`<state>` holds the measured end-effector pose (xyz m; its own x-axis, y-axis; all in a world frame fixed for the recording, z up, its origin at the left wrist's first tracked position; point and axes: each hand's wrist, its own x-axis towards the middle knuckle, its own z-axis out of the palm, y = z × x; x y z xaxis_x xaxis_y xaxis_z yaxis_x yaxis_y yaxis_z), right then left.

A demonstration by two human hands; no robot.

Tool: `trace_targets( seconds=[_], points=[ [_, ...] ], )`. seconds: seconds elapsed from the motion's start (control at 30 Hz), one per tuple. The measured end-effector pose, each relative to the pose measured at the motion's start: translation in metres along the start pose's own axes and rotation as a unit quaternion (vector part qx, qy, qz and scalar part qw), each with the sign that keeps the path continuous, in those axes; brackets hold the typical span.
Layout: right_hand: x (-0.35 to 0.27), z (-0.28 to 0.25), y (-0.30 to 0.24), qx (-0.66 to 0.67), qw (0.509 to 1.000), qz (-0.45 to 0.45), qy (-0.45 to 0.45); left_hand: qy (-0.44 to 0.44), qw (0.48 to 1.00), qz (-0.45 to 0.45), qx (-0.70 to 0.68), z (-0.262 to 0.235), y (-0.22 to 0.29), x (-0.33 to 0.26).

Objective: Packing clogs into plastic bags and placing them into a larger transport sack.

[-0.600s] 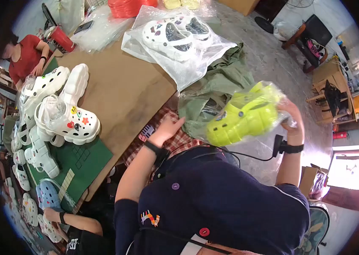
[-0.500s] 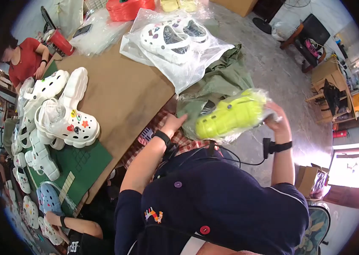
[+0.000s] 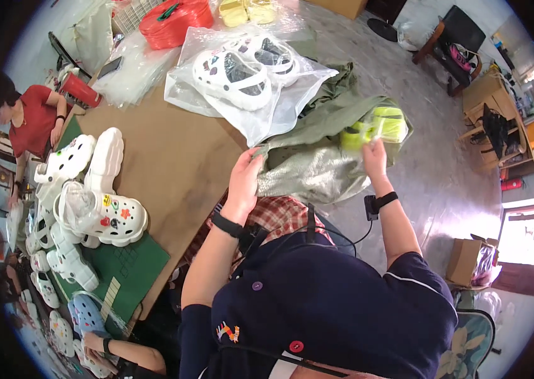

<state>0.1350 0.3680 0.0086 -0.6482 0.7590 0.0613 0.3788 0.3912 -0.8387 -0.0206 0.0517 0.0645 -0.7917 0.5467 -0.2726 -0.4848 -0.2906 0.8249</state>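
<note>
Our left hand [image 3: 245,177] has its fingers closed on the left edge of the olive-green sack [image 3: 317,137], seemingly to spread it; our right hand [image 3: 375,159] has fingers curled on the plastic-wrapped lime clog [image 3: 390,125] at the sack's right end, apparently within its folds.

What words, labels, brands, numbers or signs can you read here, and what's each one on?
There are none I can read out.
Yellow-green footwear in clear plastic: no legible lettering.
Green sack: none legible.
White clog on the table's left: colourful charms, too small to read any lettering.
Green mat: grid lines only.
</note>
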Motion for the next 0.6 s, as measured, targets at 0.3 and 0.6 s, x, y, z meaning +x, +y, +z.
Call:
trace_targets(
  seconds=[0.3, 0.6],
  points=[
    [-0.018, 0.066, -0.024, 0.434, 0.890, 0.096, -0.099, 0.030, 0.999, -0.012, -0.029, 0.000, 0.005, -0.004],
    [0.038, 0.131, 0.090, -0.216, 0.951, 0.031, -0.218, -0.018, 1.000, 0.006, 0.009, -0.002, -0.019, 0.005]
  ],
)
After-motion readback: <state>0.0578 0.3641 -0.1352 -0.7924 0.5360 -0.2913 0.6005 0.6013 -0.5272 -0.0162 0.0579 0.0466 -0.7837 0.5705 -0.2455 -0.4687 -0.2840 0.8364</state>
